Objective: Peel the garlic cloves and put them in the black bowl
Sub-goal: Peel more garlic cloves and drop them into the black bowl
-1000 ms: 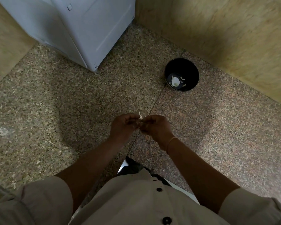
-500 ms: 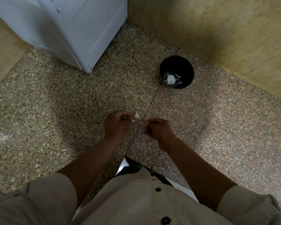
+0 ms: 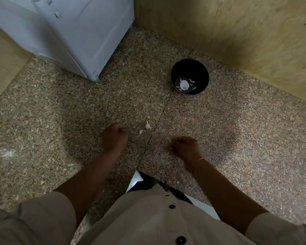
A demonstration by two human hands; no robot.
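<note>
The black bowl (image 3: pixel 200 71) stands at the back of the speckled stone surface, with a few pale garlic pieces (image 3: pixel 184 84) on its bottom. A garlic clove (image 3: pixel 148 126) and a smaller pale piece (image 3: pixel 141 132) lie loose on the stone, just right of my left hand (image 3: pixel 115 137). That hand is curled in a loose fist with nothing showing in it. My right hand (image 3: pixel 184 147) hovers further right with its fingers curled under. Whether it pinches anything is hidden.
A large white appliance (image 3: pixel 81 36) fills the back left corner. A tan wall (image 3: pixel 237 32) runs behind the bowl. A dark seam (image 3: pixel 159 117) crosses the stone surface from the bowl toward me.
My hands have moved apart from a joined grip. The clove that my left hand pinched half a second ago now lies on the stone beside it.
</note>
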